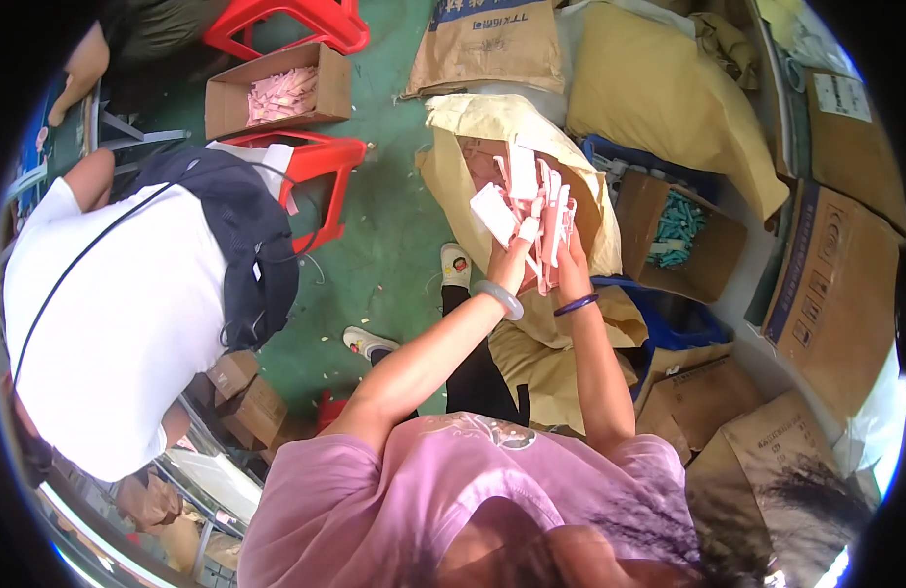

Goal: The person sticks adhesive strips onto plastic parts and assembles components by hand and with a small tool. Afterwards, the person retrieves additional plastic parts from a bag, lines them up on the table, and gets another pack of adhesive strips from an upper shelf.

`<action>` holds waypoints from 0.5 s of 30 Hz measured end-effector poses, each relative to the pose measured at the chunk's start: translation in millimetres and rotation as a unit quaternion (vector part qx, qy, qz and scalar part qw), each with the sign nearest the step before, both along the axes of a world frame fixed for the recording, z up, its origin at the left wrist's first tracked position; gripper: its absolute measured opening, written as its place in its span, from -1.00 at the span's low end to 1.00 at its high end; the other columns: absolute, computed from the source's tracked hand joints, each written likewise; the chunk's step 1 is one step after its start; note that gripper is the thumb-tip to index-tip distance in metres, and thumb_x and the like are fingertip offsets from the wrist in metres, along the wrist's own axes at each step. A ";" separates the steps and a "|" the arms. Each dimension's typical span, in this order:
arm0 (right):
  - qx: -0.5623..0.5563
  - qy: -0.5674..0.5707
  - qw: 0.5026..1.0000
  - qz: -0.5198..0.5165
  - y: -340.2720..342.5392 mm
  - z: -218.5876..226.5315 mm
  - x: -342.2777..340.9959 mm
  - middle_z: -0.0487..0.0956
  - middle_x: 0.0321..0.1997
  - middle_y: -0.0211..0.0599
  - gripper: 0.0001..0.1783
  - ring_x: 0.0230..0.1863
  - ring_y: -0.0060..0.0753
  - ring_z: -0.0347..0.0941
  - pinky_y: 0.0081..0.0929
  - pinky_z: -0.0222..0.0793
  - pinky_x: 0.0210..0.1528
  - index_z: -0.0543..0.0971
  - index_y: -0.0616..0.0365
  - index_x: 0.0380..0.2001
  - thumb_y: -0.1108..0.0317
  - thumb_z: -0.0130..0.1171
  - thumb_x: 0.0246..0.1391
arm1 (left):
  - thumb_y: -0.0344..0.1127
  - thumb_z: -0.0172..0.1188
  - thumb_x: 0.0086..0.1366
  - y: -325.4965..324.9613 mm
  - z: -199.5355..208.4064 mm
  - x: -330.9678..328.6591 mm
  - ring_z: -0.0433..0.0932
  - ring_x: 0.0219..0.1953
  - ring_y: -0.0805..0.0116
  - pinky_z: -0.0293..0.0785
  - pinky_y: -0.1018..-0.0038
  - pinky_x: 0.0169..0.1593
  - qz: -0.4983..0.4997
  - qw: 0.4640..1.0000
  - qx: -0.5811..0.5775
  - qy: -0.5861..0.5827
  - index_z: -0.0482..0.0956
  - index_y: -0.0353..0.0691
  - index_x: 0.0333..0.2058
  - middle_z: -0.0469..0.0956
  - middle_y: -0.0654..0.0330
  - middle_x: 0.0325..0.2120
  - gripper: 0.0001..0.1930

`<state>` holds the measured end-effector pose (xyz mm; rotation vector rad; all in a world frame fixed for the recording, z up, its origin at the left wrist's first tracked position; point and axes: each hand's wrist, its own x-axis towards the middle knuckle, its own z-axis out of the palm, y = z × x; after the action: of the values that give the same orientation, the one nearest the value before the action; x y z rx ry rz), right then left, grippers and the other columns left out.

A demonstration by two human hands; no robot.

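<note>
Both of my hands are gathered around a bunch of pale pink plastic pieces (554, 211), held up at the mouth of an open yellowish sack (598, 227). The pieces are flat and long, and stick out at several angles. My left hand (512, 257), with a pale bangle at the wrist, presses against the bunch from the left, its thumb on top. From the other side my right hand (574, 267), wearing a dark purple bangle, supports it, its fingers partly hidden behind the pieces. More pink shows inside the sack.
A cardboard box of pink pieces (276, 96) stands far left between red stools (327, 186). At right is a box of teal pieces (677, 227), near a full yellow sack (659, 93) and large cartons (835, 284). A person in white (120, 323) sits at left.
</note>
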<state>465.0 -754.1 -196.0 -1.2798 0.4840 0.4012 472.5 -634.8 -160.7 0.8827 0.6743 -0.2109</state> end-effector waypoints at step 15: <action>0.037 -0.124 0.991 -0.017 21.8 72.3 -84.7 0.30 0.20 -0.26 -0.38 0.13 -0.41 0.31 -0.48 0.30 0.07 0.08 0.20 0.28 0.37 -0.09 0.15 | -0.22 0.11 0.27 27.7 80.7 -85.4 0.31 0.14 0.32 0.23 0.43 0.17 -0.030 0.989 0.058 -0.135 0.17 -0.38 0.16 0.33 0.09 0.10 -0.43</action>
<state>380.3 -732.3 -123.7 -1.2288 0.2771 0.2254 387.1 -607.1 -80.1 1.0226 0.4112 -0.1037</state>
